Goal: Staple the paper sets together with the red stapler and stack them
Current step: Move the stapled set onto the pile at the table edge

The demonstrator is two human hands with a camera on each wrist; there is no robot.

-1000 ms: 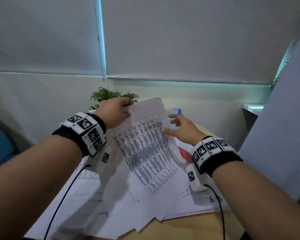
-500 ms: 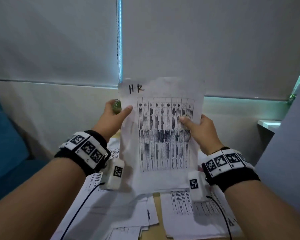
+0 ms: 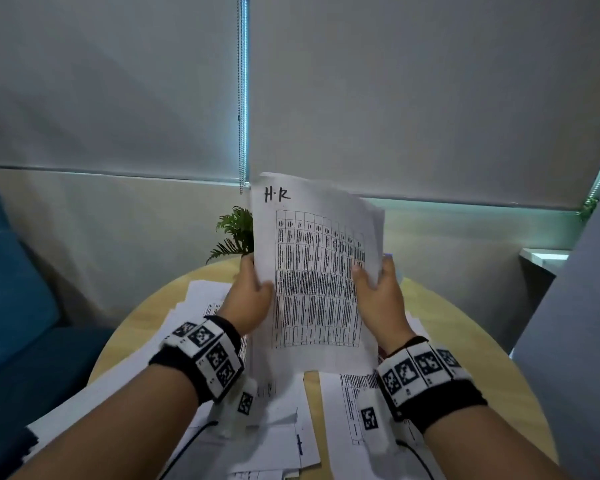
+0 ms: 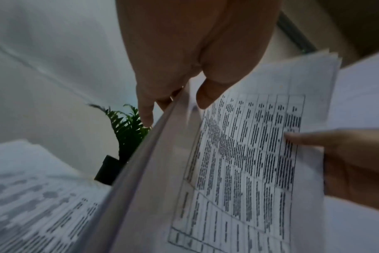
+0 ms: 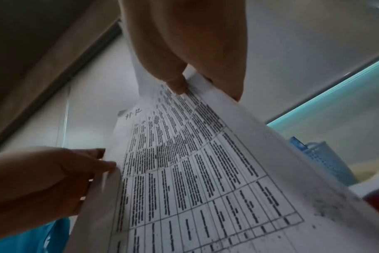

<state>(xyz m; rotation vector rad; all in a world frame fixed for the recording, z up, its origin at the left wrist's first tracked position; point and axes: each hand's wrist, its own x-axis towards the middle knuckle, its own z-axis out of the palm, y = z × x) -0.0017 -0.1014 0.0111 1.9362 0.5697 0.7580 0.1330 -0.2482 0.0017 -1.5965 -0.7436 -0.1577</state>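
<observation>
I hold a paper set (image 3: 312,278) upright above the table; its top sheet is a printed table with "H·R" handwritten at the top left. My left hand (image 3: 253,296) pinches its left edge, thumb in front and fingers behind, as the left wrist view shows on the paper set (image 4: 249,154). My right hand (image 3: 378,289) pinches the right edge, where the sheets fan slightly. In the right wrist view the paper set (image 5: 195,162) slopes away, and a dark red piece that may be the red stapler (image 5: 377,200) shows under its lower right edge. The stapler is hidden in the head view.
Loose printed sheets (image 3: 284,420) lie spread over the round wooden table (image 3: 465,341). A small potted plant (image 3: 236,233) stands at the table's far edge. A blue mesh basket (image 5: 322,154) sits to the far right. A blue seat (image 3: 18,306) is on the left.
A second ago my left hand lifted the set off the pile while the right reached in. Both hands now hold it upright, lower and nearer the table than half a second ago.
</observation>
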